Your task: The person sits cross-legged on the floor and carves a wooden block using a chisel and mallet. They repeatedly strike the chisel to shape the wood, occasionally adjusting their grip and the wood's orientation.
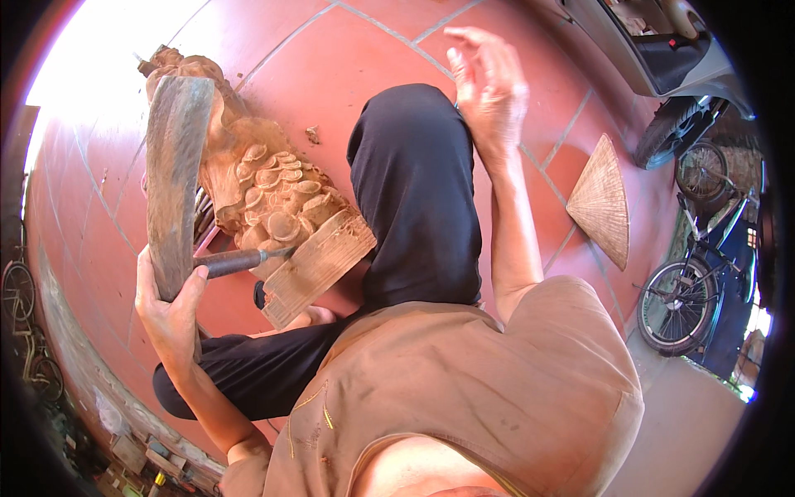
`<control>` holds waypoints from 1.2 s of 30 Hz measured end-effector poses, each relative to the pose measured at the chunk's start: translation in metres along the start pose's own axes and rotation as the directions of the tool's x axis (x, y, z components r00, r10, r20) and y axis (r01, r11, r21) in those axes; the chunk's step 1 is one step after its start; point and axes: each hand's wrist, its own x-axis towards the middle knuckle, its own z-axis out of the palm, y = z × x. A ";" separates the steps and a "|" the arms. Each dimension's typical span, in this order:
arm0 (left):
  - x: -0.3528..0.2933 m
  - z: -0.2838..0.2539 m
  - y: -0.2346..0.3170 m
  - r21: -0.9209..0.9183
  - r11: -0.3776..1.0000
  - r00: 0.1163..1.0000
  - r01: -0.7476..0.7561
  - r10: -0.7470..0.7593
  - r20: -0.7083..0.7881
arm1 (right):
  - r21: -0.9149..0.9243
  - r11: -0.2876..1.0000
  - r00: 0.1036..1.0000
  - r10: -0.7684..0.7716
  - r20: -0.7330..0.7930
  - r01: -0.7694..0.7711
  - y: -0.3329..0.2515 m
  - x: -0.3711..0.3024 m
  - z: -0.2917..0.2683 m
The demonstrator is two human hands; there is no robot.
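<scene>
My left hand (170, 308) is closed round the lower end of a long, flat, grey-brown wooden bar (176, 166). The dark handle of a chisel (233, 262) sits by the thumb of that hand, its metal end pointing right over the carving's base; how firmly the hand grips it is hard to tell. A brown wooden carving (265, 178) with rounded, coin-like shapes lies on the floor ahead, partly behind the bar. Its flat, squared base (321, 267) faces me. My right hand (490, 87) is raised past my knee, fingers apart and slightly blurred, holding nothing.
Red floor tiles (331, 50) surround me. Several thin tools (203, 211) show partly behind the bar. A conical woven hat (602, 203) lies at the right, near a motorbike wheel (677, 128) and a bicycle (681, 298). A wood chip (312, 134) lies beside the carving.
</scene>
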 end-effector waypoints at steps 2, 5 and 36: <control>0.000 0.000 -0.005 0.008 1.000 1.000 -0.004 0.004 -0.002 | 0.574 0.807 0.985 0.172 -0.002 -0.140 -0.044 0.021 -0.017; 0.001 0.000 -0.003 -0.003 1.000 1.000 -0.004 0.003 -0.012 | 0.619 0.785 0.987 -0.122 0.107 0.030 -0.111 0.014 -0.023; 0.000 -0.002 0.000 -0.311 0.937 0.985 0.156 -0.123 0.123 | 0.654 0.733 0.654 -0.404 0.640 -0.187 -0.185 -0.094 0.067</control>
